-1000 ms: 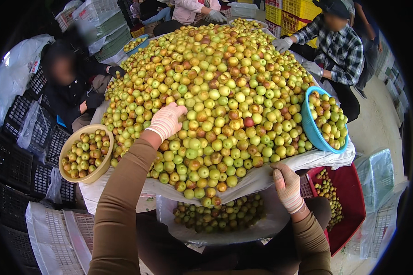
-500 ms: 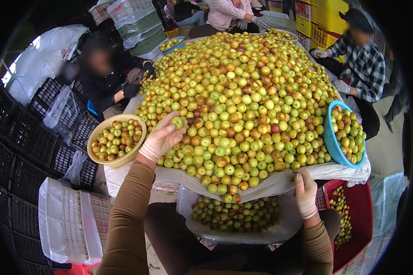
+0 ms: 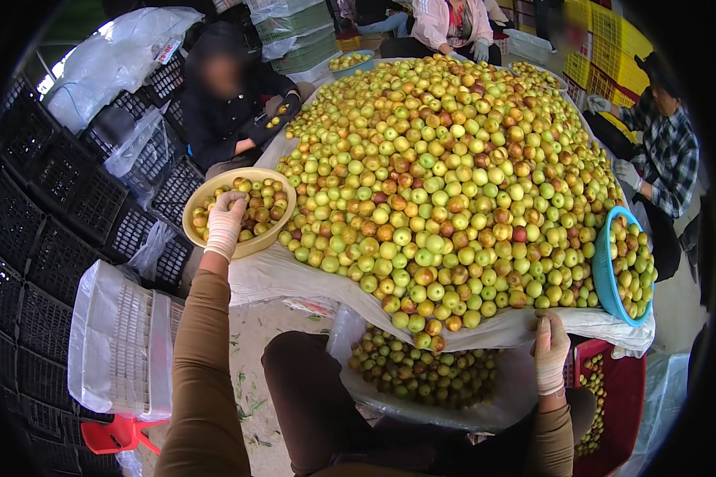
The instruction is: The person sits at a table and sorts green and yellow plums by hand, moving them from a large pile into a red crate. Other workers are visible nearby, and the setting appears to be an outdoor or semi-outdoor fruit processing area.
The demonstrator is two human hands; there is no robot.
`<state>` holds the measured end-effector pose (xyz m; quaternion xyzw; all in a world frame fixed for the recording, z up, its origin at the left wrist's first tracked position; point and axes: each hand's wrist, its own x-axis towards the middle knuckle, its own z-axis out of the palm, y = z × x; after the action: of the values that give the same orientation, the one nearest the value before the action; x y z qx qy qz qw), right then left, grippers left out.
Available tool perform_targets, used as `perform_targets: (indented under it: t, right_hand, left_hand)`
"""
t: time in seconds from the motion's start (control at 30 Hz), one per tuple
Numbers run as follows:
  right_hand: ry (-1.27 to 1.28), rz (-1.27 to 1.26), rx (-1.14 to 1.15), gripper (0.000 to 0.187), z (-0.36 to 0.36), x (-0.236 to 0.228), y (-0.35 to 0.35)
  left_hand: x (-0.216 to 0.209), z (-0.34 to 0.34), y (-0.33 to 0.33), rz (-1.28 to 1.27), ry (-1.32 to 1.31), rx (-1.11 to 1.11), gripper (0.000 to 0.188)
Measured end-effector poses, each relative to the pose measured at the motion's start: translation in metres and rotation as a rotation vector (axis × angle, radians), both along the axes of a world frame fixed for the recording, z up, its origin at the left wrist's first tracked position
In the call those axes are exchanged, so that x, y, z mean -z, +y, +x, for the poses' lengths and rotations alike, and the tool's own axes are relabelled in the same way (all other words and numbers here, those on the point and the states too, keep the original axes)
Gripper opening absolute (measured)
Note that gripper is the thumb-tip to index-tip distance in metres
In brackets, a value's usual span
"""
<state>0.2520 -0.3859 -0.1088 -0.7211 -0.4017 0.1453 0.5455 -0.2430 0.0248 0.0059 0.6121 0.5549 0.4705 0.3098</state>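
Note:
A big heap of green and brown jujubes (image 3: 437, 183) lies on a white cloth (image 3: 254, 280). My left hand (image 3: 227, 215), in a pale wrist-length glove with bare fingertips, is at the tan bowl (image 3: 250, 248) of jujubes left of the heap. Its fingers are curled down over the fruit; whether one is between them is hidden. At the cloth's front edge on the right, my right hand (image 3: 550, 350) is closed on the cloth, thumb upward. Below that edge, between my knees, sits a plastic-lined tub (image 3: 485, 409) with more jujubes.
A blue basin (image 3: 607, 274) of jujubes stands at the heap's right edge, above a red crate (image 3: 624, 397). Black crates (image 3: 36, 318) and a wrapped white crate (image 3: 111, 342) line the left, near a red stool (image 3: 115, 433). Co-workers (image 3: 227, 111) sit around the heap.
My left hand has moved left from the heap, where it held a green jujube, to the tan bowl. My right hand stays at the cloth edge. The view has shifted left.

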Motion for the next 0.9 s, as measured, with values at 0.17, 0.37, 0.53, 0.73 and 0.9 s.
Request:
perform_targets:
  t: [0.17, 0.37, 0.53, 0.73, 0.9]
  right_hand:
    - [-0.103, -0.008, -0.028, 0.026, 0.001, 0.003, 0.005]
    - [-0.112, -0.05, -0.022, 0.023, 0.0, -0.003, 0.002]
    - [-0.136, -0.018, -0.056, 0.025, 0.001, 0.004, 0.004]
    - [0.008, -0.064, -0.072, 0.02, -0.017, -0.021, 0.008]
    - [-0.162, -0.03, -0.083, 0.013, -0.016, -0.006, 0.012]
  left_hand:
    - [0.024, 0.029, -0.022, 0.42, 0.793, 0.209, 0.016]
    - [0.035, 0.076, -0.055, 0.232, 0.572, 0.441, 0.015]
    - [0.029, 0.141, -0.102, -0.012, 0.474, 0.558, 0.014]
    - [0.058, 0.183, -0.134, 0.159, 0.499, 0.623, 0.014]
    - [0.069, 0.219, -0.201, -0.015, 0.619, 1.042, 0.016]
